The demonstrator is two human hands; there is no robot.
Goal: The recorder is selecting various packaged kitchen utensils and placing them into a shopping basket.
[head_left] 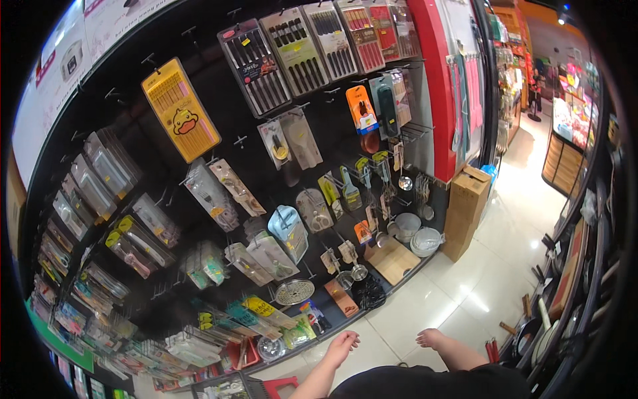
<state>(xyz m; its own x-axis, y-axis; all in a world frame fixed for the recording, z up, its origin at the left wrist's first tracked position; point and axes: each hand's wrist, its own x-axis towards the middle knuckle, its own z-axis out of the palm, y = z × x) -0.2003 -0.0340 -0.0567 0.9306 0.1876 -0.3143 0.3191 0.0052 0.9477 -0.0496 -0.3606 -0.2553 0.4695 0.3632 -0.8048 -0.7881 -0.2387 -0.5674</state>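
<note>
My left hand (343, 347) hangs over the pale tiled floor near the lower edge of the display wall. Its fingers are loosely curled and slightly apart, with nothing visible in them. To its right my right hand (430, 338) is held over the floor, fingers partly bent and also empty. Neither touches any goods. Nearest the left hand are a clear green-printed packet (300, 330) and a brown flat board (341, 298) on the bottom shelf, beside a black plastic bag (369, 292).
Kitchen tools in packs cover the black wall, among them a yellow chopstick pack (181, 110). A wooden cutting board (393, 261) and metal strainers (426, 241) stand low. A tall cardboard box (466, 214) is at the wall's end; pans (527, 336) line the right.
</note>
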